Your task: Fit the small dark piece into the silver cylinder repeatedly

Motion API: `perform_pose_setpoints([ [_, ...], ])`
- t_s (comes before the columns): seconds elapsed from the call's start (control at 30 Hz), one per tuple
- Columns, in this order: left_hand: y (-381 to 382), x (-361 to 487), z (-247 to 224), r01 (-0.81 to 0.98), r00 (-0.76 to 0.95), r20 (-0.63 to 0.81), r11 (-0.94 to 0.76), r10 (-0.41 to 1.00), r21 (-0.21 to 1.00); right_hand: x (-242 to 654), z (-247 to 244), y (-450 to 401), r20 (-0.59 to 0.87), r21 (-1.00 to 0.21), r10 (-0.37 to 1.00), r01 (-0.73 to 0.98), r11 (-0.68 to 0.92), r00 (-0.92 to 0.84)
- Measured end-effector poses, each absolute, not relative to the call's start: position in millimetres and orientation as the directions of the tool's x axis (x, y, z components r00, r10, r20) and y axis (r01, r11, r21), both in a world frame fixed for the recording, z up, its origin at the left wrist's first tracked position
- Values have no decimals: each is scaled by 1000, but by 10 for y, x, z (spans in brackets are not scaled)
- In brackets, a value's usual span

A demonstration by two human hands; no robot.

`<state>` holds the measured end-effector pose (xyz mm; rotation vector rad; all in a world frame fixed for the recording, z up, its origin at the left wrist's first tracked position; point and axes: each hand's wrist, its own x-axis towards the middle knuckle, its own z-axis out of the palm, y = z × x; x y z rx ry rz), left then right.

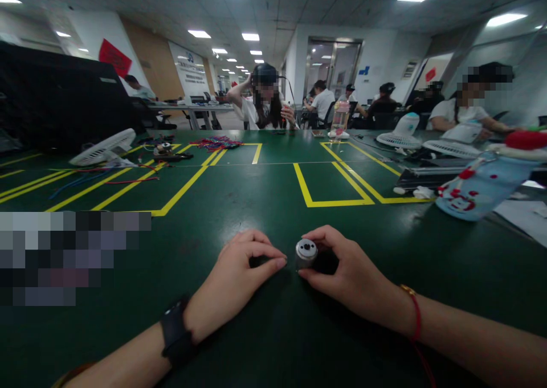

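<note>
My right hand (350, 268) grips a small silver metal cylinder (306, 256) between thumb and fingers. The cylinder stands upright at the green tabletop, its flat top facing up with dark holes in it. Just left of it, my left hand (248, 262) has thumb and forefinger tips pressed together in a pinch. Whatever may be between those tips is too small to make out. A narrow gap separates the left fingertips from the cylinder. A black watch (176, 328) is on my left wrist and a red cord (416, 317) on my right.
Yellow tape lines (337, 203) mark the green table (239, 194). A light blue cup (474, 188) stands right, near white fans (399, 133). Bundled wires (217, 143) and another fan (105, 148) lie at the far left. A person (262, 103) sits opposite.
</note>
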<state>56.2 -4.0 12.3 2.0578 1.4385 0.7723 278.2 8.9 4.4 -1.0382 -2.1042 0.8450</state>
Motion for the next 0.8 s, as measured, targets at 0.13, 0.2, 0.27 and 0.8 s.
perform_pose_setpoints([
  [0.13,-29,617,62,744,315,143,-337,938,577,2755,14,78,260,-767,837,424,481,-481],
  [0.2,-28,597,89,734,309,128,-322,942,598,2759,21,81,251,-789,839,400,466,-483],
  [0.27,-33,496,132,703,280,122,-290,952,649,2831,43,102,259,-796,853,400,454,-453],
  [0.8,-169,-443,36,624,-34,2,20,999,781,4920,-39,240,590,-104,806,994,16,49],
])
